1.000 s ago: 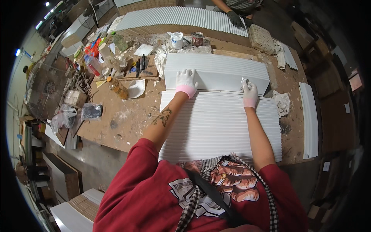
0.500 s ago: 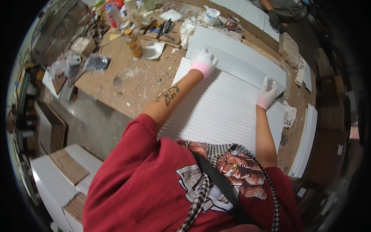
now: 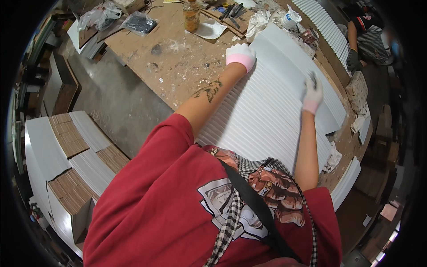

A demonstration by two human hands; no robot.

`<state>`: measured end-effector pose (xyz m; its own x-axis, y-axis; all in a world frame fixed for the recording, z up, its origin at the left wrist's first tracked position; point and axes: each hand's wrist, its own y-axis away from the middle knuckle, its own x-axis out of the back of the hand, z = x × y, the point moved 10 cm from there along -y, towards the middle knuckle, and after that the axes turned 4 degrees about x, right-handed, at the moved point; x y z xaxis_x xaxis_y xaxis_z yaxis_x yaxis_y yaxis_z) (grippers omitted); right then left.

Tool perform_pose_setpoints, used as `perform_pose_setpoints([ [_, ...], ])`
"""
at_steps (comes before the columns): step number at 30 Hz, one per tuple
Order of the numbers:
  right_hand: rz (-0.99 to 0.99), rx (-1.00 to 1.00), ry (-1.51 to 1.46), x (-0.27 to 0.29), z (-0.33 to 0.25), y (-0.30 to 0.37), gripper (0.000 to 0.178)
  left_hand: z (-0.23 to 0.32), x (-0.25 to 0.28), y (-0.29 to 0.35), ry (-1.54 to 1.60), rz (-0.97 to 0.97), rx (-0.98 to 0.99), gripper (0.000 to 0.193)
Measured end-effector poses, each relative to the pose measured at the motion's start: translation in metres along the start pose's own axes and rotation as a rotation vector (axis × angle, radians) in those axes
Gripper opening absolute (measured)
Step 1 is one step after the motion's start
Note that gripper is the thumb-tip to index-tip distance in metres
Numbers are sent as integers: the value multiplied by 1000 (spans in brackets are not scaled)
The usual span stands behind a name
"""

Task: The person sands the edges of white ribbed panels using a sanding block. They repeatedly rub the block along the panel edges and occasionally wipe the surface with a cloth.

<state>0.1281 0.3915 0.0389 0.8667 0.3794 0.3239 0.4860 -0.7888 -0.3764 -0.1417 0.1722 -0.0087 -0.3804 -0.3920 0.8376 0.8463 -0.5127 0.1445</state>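
Note:
A white ribbed panel (image 3: 262, 111) lies on the worktable in front of me. Along its far side runs a smoother pale board (image 3: 284, 58), with a ribbed strip beyond its fold or edge. My left hand (image 3: 240, 54), in a white glove with a pink cuff, rests at the panel's far left edge. Its fingers are curled over there, and their tips are hidden. Over the pale board, towards its right part, is my right hand (image 3: 313, 94) in a matching glove. Motion smears its fingers; a dark blur shows at their tips, too unclear to name.
The brown worktable (image 3: 178, 58) bears an amber jar (image 3: 191, 17), dark pens (image 3: 231, 11), a white tub (image 3: 291, 18) and crumpled cloths. Stacked boards (image 3: 66, 147) stand at lower left. A person (image 3: 367, 35) with a dark glove works beside another ribbed sheet at far right.
The whole view has shifted. My left hand has moved off the pale board to the panel's left edge. My right hand has left the board's right corner and moved inward along it.

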Motion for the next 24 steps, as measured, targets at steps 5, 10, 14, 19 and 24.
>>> perform_pose_setpoints([
  [5,-338,540,489,-153,-55,-48,38,-3,2,1,42,-3,3,47],
  [10,-437,742,591,-238,-64,-64,36,-4,2,0,56,1,13,48],
  [14,-499,730,669,-251,-51,-67,33,-3,2,1,71,5,6,48],
  [19,-441,697,766,-207,-40,-61,34,-4,1,0,74,-16,18,48],
  [24,-399,668,658,-216,-46,-60,31,-3,2,3,68,10,6,48],
])
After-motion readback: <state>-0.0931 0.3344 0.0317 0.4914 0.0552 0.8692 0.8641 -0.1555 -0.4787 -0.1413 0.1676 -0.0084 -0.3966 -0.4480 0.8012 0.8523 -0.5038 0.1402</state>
